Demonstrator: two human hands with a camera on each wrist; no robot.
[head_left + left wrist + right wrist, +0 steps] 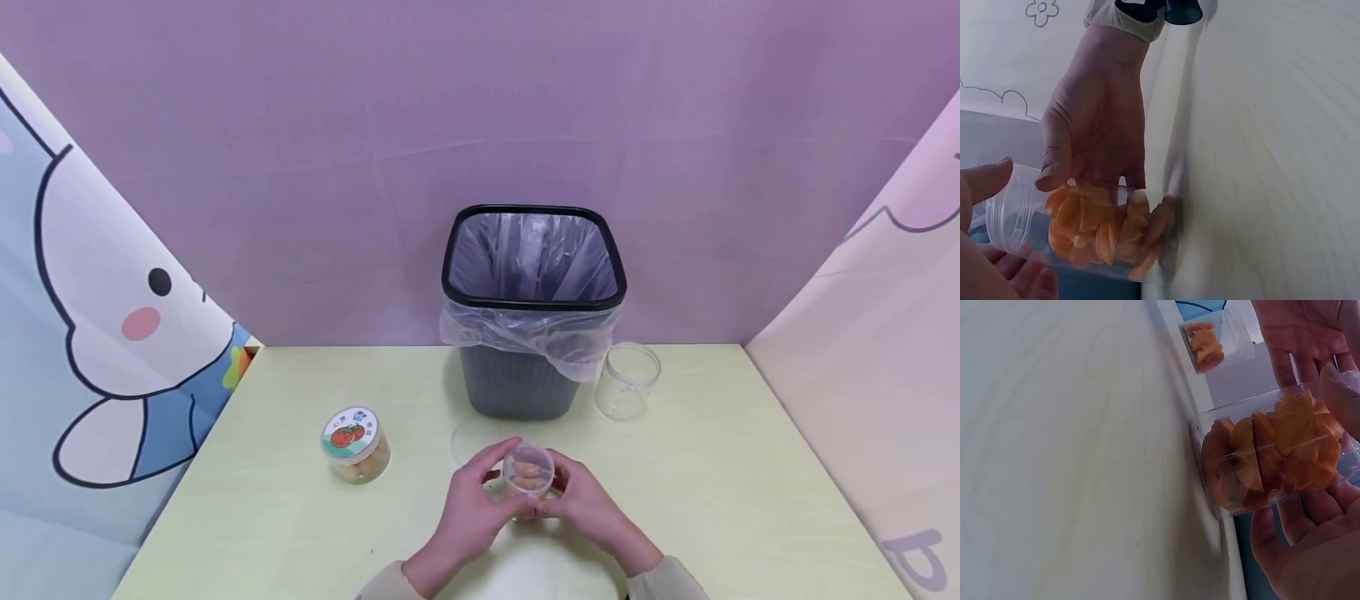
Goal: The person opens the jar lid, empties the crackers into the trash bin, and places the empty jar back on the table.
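Left hand [476,504] and right hand [590,507] curl around the filled jar [528,473]. Work appears partway: the far jar [626,390] is empty; the lidded jar [356,447] is filled, untouched.

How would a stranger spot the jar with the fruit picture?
Find the dark bin at the back of the pale table. In the head view, left of it and nearer the front, stands a jar of brownish pieces. Unlike the held jar and the clear jar beside the bin, its lid shows red fruit.
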